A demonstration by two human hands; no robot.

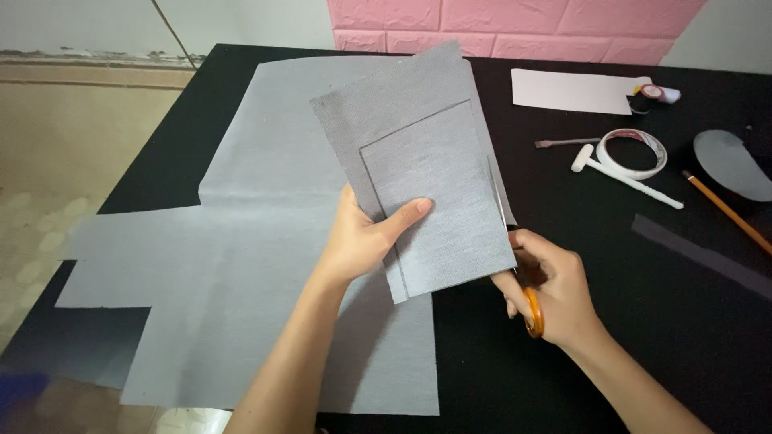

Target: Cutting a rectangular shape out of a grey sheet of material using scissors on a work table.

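This looks like a home craft or sewing corner. A black-covered counter [611,337] carries a large cut sheet of grey fabric [241,273]; to its right lie a roll of white tape [633,153], a yellow pencil [728,213] and a small spool of black thread [643,100]. Beyond the fabric stands a pink foam brick-pattern wall panel [515,24]; left of it, beige tiled floor [56,153].

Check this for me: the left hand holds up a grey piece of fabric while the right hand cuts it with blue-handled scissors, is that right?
Not quite. In the head view the scissors have an orange handle, not blue. The rest stands: the left hand holds up the grey piece of fabric while the right hand cuts it.
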